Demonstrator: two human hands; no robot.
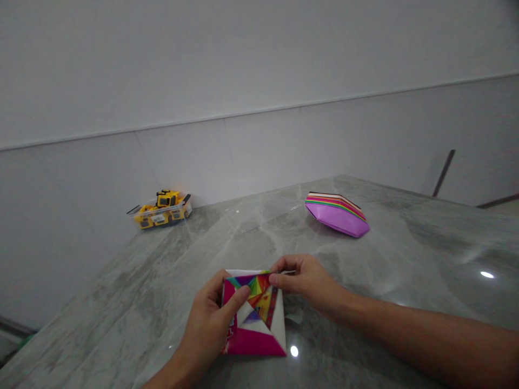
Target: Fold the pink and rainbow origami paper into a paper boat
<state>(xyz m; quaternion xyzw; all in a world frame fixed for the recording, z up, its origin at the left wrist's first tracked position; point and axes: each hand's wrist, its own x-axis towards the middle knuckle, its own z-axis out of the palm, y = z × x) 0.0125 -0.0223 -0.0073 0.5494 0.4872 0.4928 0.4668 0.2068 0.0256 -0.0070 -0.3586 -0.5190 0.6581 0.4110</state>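
A folded square of colourful printed paper point(259, 341), magenta and white with a rainbow pattern, is held just above the marble table near its front. Its flaps meet toward the middle. My left hand point(211, 308) grips the left side, with the thumb lying across the front and the fingers behind. At the top right corner, my right hand point(302, 278) pinches the paper's edge between thumb and index finger. The fingers behind the paper are partly hidden.
On the grey marble table point(133, 302), a clear plastic box with yellow toy vehicles point(164, 209) stands at the back left by the wall. A stack of coloured paper point(336, 215), purple on top, lies at the back right, curled. The white wall point(259, 151) borders the far edge.
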